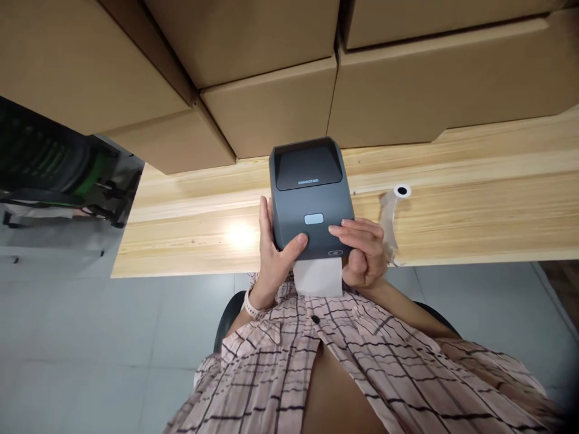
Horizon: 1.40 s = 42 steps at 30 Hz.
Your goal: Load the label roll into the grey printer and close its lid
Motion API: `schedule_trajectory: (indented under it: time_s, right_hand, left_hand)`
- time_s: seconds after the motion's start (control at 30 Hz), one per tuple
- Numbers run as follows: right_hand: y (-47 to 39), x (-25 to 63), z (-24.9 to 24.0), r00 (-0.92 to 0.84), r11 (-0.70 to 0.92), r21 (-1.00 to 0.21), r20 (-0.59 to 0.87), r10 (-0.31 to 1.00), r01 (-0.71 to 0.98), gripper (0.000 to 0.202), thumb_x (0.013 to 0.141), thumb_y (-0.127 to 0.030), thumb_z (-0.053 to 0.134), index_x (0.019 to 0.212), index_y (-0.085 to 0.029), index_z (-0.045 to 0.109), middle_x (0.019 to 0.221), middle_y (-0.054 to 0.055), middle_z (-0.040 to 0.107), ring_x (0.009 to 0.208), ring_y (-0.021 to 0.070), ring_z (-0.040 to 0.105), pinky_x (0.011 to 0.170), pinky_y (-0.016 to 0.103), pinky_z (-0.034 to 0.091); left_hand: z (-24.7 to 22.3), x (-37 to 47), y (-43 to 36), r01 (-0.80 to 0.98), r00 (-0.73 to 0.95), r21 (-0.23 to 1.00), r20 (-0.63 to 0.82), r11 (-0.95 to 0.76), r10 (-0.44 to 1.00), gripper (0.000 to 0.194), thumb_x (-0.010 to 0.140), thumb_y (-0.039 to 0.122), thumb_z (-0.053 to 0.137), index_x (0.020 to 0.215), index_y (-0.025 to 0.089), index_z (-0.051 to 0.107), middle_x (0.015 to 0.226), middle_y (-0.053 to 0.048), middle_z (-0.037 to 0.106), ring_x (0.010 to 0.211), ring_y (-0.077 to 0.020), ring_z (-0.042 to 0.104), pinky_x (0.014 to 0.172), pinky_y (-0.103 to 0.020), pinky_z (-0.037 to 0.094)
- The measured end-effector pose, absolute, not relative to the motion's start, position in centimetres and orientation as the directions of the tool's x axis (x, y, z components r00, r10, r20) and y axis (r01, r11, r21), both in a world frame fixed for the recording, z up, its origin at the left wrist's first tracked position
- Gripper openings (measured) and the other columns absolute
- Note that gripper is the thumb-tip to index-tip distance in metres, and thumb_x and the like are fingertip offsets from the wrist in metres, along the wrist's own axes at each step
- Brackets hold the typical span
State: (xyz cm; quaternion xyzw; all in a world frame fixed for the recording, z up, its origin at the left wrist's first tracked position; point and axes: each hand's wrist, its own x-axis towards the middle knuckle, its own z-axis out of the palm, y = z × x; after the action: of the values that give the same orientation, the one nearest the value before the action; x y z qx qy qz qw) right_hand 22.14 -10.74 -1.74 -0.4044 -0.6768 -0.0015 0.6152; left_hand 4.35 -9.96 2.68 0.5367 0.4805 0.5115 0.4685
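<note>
A dark blue-grey label printer (289, 208) with a dark window and a pale button sits near the table's front edge, between my hands. My left hand (277, 256) grips its left side, thumb on top near the front. On the front right corner rests my right hand (364, 247), fingers curled over the top and the rest bent below. From the printer's front a blank white label strip (319, 277) hangs down toward my shirt. Beside my right hand lies a small paper roll (401, 191), its loose strip trailing to the table edge.
Large cardboard boxes (275, 111) stand stacked along the back of the wooden table (194, 217). At the left, past the table's end, is a dark and green machine (67, 160) on the grey tiled floor. A chair (228, 313) shows behind me.
</note>
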Motion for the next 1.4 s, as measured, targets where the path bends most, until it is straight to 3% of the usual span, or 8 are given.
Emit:
schedule_trajectory:
  time_s: [0.13, 0.23, 0.33, 0.43, 0.7, 1.07, 1.27, 1.4]
  right_hand:
    - [-9.9, 21.8, -0.5, 0.079, 0.744, -0.405, 0.898, 0.433, 0.531, 0.032, 0.105, -0.021, 0.042, 0.125, -0.027, 0.066, 0.101, 0.002, 0.080, 0.097, 0.0228, 0.071, 0.093, 0.045, 0.055]
    - [-9.7, 21.8, 0.8, 0.058, 0.727, -0.413, 0.886, 0.460, 0.548, 0.030, 0.106, -0.022, 0.041, 0.122, -0.029, 0.066, 0.093, 0.001, 0.074, 0.091, 0.0214, 0.070, 0.092, 0.043, 0.054]
    - [-9.9, 22.0, 1.6, 0.037, 0.714, -0.439, 0.864, 0.503, 0.546, 0.030, 0.108, -0.031, 0.040, 0.121, -0.028, 0.068, 0.094, 0.003, 0.071, 0.094, 0.0229, 0.069, 0.091, 0.043, 0.053]
    - [-10.2, 22.3, 2.2, -0.008, 0.695, -0.452, 0.835, 0.550, 0.559, 0.034, 0.110, -0.039, 0.039, 0.120, -0.028, 0.070, 0.095, 0.004, 0.070, 0.094, 0.0241, 0.068, 0.088, 0.044, 0.050]
    - [-10.1, 22.9, 3.3, -0.078, 0.688, -0.472, 0.792, 0.606, 0.551, 0.045, 0.113, -0.046, 0.033, 0.125, -0.028, 0.073, 0.090, 0.003, 0.070, 0.086, 0.0223, 0.062, 0.082, 0.043, 0.041]
    - [-9.7, 22.9, 3.4, -0.110, 0.637, -0.434, 0.767, 0.633, 0.637, 0.047, 0.112, -0.045, 0.033, 0.120, -0.028, 0.076, 0.083, 0.002, 0.062, 0.081, 0.0211, 0.055, 0.081, 0.041, 0.039]
    - [-10.3, 21.8, 3.8, -0.149, 0.507, -0.279, 0.746, 0.649, 0.816, 0.031, 0.107, -0.047, 0.051, 0.111, -0.030, 0.076, 0.099, 0.005, 0.066, 0.094, 0.0245, 0.053, 0.090, 0.045, 0.038]
    - [-10.3, 21.4, 4.5, -0.194, 0.495, -0.264, 0.693, 0.694, 0.828, 0.023, 0.106, -0.041, 0.053, 0.103, -0.027, 0.072, 0.127, 0.007, 0.069, 0.124, 0.0298, 0.057, 0.111, 0.055, 0.033]
  left_hand:
    - [1.4, 3.6, -10.5, 0.092, 0.043, 0.982, 0.159, -0.162, 0.986, 0.101, 0.089, 0.059, 0.077, 0.169, 0.036, 0.021, 0.177, -0.008, 0.028, 0.164, -0.0335, 0.028, 0.132, -0.045, 0.031]
    - [0.1, 2.4, -12.9, 0.168, -0.015, 0.973, 0.164, -0.159, 0.986, 0.093, 0.085, 0.052, 0.083, 0.163, 0.034, 0.034, 0.165, -0.012, 0.045, 0.142, -0.0293, 0.056, 0.113, -0.041, 0.051]
    - [-0.3, 1.3, -15.8, 0.221, -0.092, 0.974, 0.067, -0.045, 0.994, 0.040, 0.091, 0.049, 0.076, 0.120, 0.021, 0.068, 0.108, -0.006, 0.073, 0.085, -0.0160, 0.067, 0.076, -0.029, 0.055]
    - [0.4, 1.4, -16.9, 0.163, 0.070, 0.977, -0.152, 0.139, 0.986, 0.039, 0.094, 0.052, 0.071, 0.080, 0.016, 0.070, 0.066, 0.001, 0.063, 0.060, -0.0104, 0.053, 0.060, -0.025, 0.043]
    - [1.3, 3.9, -15.4, -0.161, 0.304, 0.909, -0.326, 0.385, 0.895, 0.030, 0.078, 0.048, 0.089, 0.084, 0.019, 0.083, 0.084, -0.005, 0.083, 0.073, -0.0157, 0.071, 0.077, -0.032, 0.059]
    - [0.5, 3.7, -16.0, -0.157, 0.268, 0.917, -0.319, 0.367, 0.909, 0.031, 0.078, 0.048, 0.090, 0.084, 0.018, 0.084, 0.083, -0.005, 0.083, 0.070, -0.0152, 0.072, 0.073, -0.029, 0.058]
    - [0.0, 3.9, -15.7, -0.110, 0.217, 0.930, -0.322, 0.351, 0.921, 0.042, 0.073, 0.058, 0.089, 0.077, 0.016, 0.081, 0.078, -0.005, 0.080, 0.069, -0.0176, 0.069, 0.070, -0.032, 0.058]
    - [0.0, 3.9, -15.5, -0.108, 0.222, 0.931, -0.319, 0.349, 0.921, 0.043, 0.074, 0.058, 0.089, 0.078, 0.016, 0.081, 0.078, -0.004, 0.080, 0.069, -0.0163, 0.067, 0.070, -0.030, 0.057]
